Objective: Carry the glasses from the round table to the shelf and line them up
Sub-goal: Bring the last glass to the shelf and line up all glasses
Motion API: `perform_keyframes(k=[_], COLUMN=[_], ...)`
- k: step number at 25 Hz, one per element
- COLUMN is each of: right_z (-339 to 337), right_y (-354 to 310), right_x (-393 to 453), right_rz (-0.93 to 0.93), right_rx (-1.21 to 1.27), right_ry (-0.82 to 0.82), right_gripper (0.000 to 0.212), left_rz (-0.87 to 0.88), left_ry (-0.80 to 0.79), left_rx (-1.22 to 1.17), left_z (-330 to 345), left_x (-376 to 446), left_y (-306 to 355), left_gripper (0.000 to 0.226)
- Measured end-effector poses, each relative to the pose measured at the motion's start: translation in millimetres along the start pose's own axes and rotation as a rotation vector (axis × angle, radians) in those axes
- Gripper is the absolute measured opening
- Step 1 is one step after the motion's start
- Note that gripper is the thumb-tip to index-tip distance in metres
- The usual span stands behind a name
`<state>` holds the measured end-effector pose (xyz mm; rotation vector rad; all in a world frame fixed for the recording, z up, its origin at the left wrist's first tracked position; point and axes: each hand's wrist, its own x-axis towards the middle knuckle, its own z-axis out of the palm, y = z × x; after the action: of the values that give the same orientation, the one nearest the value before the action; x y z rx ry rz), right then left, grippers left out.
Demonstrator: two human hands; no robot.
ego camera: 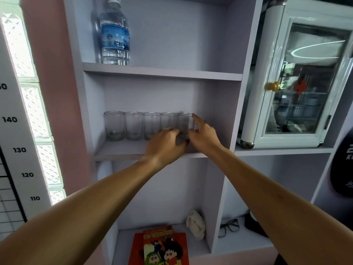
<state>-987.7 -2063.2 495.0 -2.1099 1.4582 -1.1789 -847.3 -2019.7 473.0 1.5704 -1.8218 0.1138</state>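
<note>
Several clear drinking glasses stand in a row on the middle board of the pale shelf; the leftmost glass is near the left wall. Both hands are at the rightmost glass. My left hand curls its fingers around the lower left of that glass and partly covers the glass beside it. On the other side, my right hand presses against the same glass, index finger up along its rim. The round table is out of view.
A water bottle stands on the shelf board above. A glass-door cabinet sits in the compartment to the right. Below are comic books, a white lump and spectacles. A height chart hangs at left.
</note>
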Motion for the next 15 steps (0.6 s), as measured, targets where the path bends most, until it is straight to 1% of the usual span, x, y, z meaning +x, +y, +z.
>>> perform_keyframes(k=[1, 3, 4, 5, 6, 8, 9, 11, 15], right_z=[2.3, 9.6, 14.6, 19.6, 24.7, 34.1, 38.0, 44.0, 44.8], right_y=[-1.4, -7.0, -10.4, -13.6, -15.5, -18.2, -18.7, -19.6, -24.2], right_x=[-2.2, -7.7, -10.0, -11.8, -11.7, -10.3, -9.2, -7.8, -7.4], right_rz=[-0.039, -0.15, -0.204, -0.242, -0.258, -0.238, -0.219, -0.197, -0.177], right_rx=[-0.058, -0.215, -0.277, -0.318, -0.341, -0.368, -0.381, -0.405, -0.416], right_ry=[0.028, 0.064, 0.06, 0.047, 0.031, -0.001, -0.017, -0.029, -0.015], right_gripper=[0.065, 0.067, 0.067, 0.066, 0.066, 0.067, 0.068, 0.069, 0.069], left_rz=[0.029, 0.072, 0.064, 0.03, -0.026, -0.128, -0.147, -0.145, -0.159], left_ry=[0.091, 0.26, 0.298, 0.286, 0.239, 0.121, 0.079, 0.055, 0.056], left_rx=[0.085, 0.271, 0.339, 0.389, 0.419, 0.432, 0.423, 0.417, 0.435], left_z=[-6.0, -20.8, -29.1, -36.9, -43.1, -48.2, -49.0, -48.5, -47.5], left_x=[-2.7, -6.8, -8.8, -10.9, -12.5, -15.6, -16.8, -17.3, -14.8], left_y=[-7.9, -30.7, -43.1, -54.7, -64.6, -79.0, -81.7, -81.9, -80.2], left_gripper=[0.037, 0.046, 0.053, 0.059, 0.065, 0.074, 0.076, 0.08, 0.083])
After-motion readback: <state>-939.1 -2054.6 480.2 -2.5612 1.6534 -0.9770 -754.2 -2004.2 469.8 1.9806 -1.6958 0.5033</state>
